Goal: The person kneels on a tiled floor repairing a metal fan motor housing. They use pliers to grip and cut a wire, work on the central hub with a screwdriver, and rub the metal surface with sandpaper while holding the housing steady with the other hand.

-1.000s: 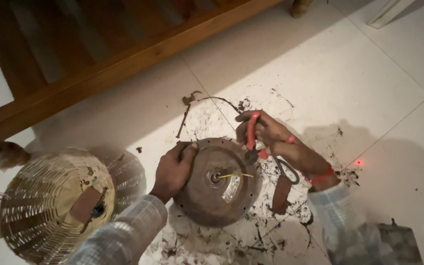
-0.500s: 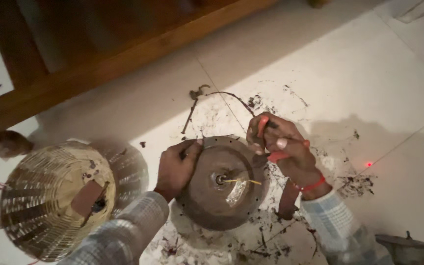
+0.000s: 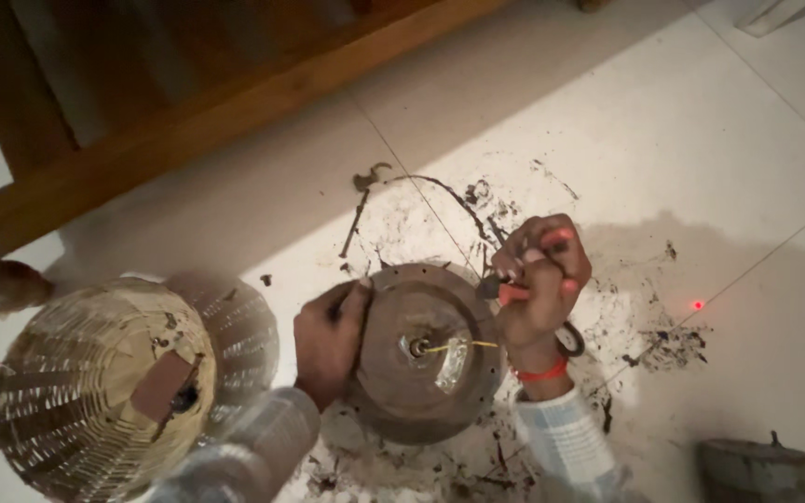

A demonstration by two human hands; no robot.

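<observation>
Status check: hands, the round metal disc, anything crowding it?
Left hand grips disc rim. Right hand shut on red-handled tool at disc edge. Wire fan guard beside; debris on floor.

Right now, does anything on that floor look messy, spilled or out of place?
Yes. Dark grime and debris are smeared and scattered over the white floor tiles around the round metal disc, reaching right toward a darker patch. A small red light dot sits there too.

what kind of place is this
Likely a room in a home used as a makeshift repair spot: a white tiled floor smeared with dark grime, a wooden furniture frame, and a wire fan guard set aside.
</observation>
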